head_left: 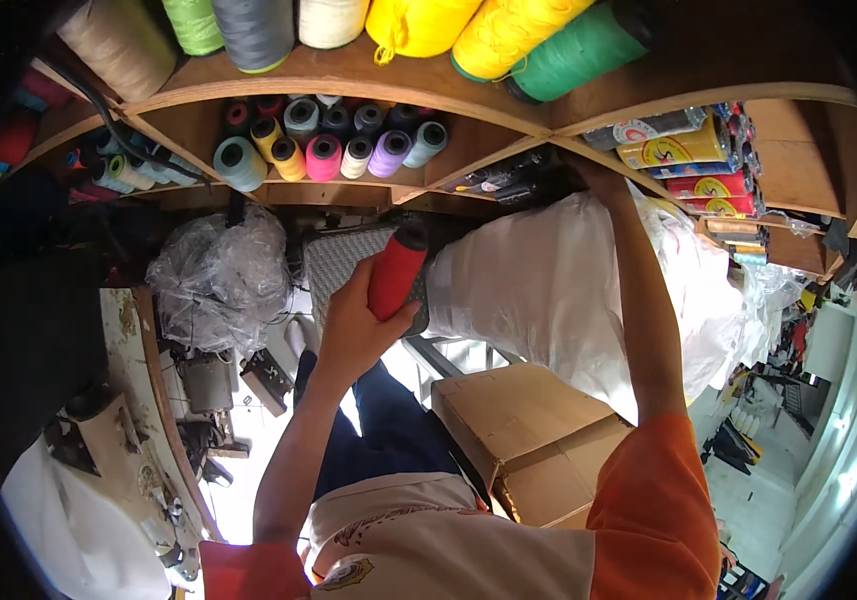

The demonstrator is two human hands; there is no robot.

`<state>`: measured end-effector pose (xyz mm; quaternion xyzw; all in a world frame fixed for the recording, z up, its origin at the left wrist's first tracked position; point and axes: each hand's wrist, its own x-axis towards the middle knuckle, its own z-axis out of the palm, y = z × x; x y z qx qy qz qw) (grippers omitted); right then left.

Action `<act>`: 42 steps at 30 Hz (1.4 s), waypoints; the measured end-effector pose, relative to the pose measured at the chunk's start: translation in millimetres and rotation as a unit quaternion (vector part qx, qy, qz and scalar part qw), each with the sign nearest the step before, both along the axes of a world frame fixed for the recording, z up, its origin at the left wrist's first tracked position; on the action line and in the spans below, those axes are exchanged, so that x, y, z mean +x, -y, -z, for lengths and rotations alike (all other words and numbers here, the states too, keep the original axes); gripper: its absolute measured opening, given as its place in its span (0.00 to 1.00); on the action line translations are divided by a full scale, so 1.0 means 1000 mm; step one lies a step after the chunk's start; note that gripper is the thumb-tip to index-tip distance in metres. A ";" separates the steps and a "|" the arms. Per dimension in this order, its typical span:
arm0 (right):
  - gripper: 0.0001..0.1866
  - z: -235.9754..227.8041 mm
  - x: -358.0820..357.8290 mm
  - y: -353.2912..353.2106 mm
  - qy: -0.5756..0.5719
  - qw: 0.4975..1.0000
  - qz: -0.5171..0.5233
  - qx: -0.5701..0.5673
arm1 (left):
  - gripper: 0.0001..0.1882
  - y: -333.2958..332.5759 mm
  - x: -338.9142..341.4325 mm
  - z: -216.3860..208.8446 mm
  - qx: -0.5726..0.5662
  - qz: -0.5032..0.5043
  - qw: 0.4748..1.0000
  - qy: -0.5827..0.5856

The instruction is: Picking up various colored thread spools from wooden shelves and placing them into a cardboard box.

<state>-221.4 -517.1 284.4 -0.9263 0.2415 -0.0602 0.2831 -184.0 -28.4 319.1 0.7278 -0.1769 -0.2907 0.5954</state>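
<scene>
My left hand [353, 310] is wrapped round a red thread spool [397, 275] with a dark top, held up below the shelf. My right arm stretches upward, and the right hand [596, 172] reaches into a shadowed compartment. Dark wrapped thread spools [518, 180] lie there just left of it. Its fingers are lost in the shadow, so whether they grip anything is hidden. Left of that compartment stand small spools in several colours, among them a pink spool [323, 157] and a purple spool [390, 153].
Large cones, including a green cone [578, 52], line the upper wooden shelf [348, 75]. Wrapped yellow and red spools [683, 148] fill the right compartment. Below are a white plastic-wrapped bundle [528, 270], a cardboard box [518, 420], crumpled clear plastic [223, 275] and a worn machine table [133, 430].
</scene>
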 end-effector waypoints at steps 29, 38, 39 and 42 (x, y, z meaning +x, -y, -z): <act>0.15 -0.046 -0.038 0.015 -0.037 0.970 0.039 -0.237 | 0.50 0.000 -0.001 0.003 0.009 0.060 0.998 0.016; 0.16 -0.007 0.008 0.035 -0.013 0.972 -0.058 -0.226 | 0.49 -0.016 0.000 0.016 0.016 0.038 0.999 0.032; 0.16 -0.006 0.012 0.033 -0.016 0.972 -0.063 -0.226 | 0.49 -0.017 0.000 0.017 0.017 0.036 0.999 0.032; 0.15 -0.001 0.022 0.027 -0.025 0.971 -0.076 -0.224 | 0.48 -0.020 -0.001 0.023 0.037 0.028 0.998 0.041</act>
